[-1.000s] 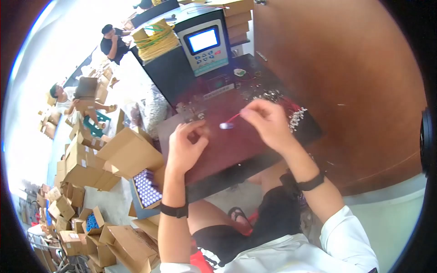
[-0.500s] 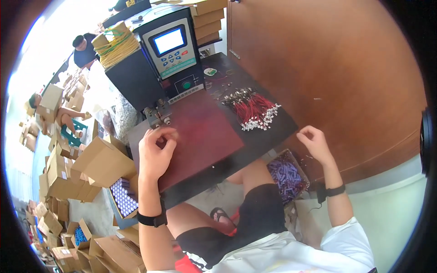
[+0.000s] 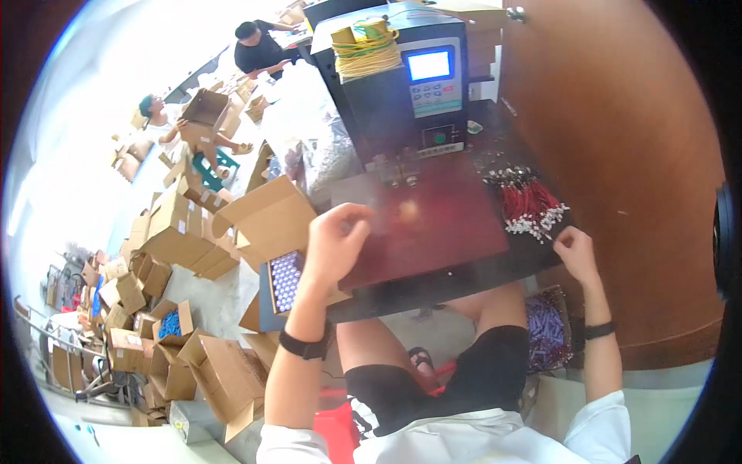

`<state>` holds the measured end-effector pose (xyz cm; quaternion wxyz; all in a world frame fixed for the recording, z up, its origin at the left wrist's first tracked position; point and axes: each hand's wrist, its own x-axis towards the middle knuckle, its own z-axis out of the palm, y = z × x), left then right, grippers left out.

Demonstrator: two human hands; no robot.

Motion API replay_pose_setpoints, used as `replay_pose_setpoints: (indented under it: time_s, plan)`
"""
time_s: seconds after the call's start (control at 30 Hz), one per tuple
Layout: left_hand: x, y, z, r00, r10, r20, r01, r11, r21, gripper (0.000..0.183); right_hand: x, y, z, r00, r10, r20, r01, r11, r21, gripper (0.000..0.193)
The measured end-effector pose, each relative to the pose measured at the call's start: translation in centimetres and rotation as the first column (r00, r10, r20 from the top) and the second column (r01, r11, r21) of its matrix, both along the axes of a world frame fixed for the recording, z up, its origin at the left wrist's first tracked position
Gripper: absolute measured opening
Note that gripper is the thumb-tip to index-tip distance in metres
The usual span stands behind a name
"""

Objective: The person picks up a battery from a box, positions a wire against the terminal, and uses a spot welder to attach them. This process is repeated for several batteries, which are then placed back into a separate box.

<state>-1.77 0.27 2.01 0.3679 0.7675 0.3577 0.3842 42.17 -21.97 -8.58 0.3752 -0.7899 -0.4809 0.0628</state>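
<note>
Over the left part of the dark red mat is my left hand, its fingers curled in with the thumb; whatever it may hold is hidden. It is near and left of the metal electrode tips of a black benchtop welding machine with a lit screen. My right hand is closed in a pinch at the bench's right edge, beside the white connector ends of a pile of red wire leads. Anything between its fingertips is too small to make out.
An open carton of upright purple cylindrical cells stands left of the bench. Below its right side is a bin of loose purple cells. A brown door borders the right. Cardboard boxes and two other people are at left.
The view has turned left. My right hand has moved to the connector ends of the red leads. My left hand has drawn left and back from the electrode tips.
</note>
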Motion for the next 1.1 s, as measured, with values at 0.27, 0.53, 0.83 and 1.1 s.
replay_pose_setpoints:
  time_s: [0.27, 0.53, 0.83, 1.1]
  plan:
    - [-11.8, 1.1, -1.6, 0.616, 0.31, -0.724, -0.247, 0.949, 0.196, 0.02, 0.7, -2.2, 0.9, 0.992, 0.024, -0.123, -0.034, 0.997, -0.074, 0.016]
    - [-13.4, 1.5, -4.6, 0.478, 0.309, -0.822, -0.184, 0.95, 0.25, 0.013, -0.8, -1.8, 3.9, 0.963, 0.195, 0.185, -0.137, 0.948, -0.287, 0.019]
    - [-11.1, 0.9, -1.5, 0.61, 0.426, -0.668, -0.091, 0.875, 0.476, 0.015, 0.5, -2.8, 8.3, 0.99, 0.032, 0.136, -0.004, 0.98, -0.197, 0.018]
    - [-2.9, -1.9, 4.7, 0.932, 0.282, -0.227, -0.192, 0.917, 0.35, 0.01, 1.4, -1.9, 11.3, 0.986, 0.027, 0.166, -0.013, 0.996, -0.084, 0.021]
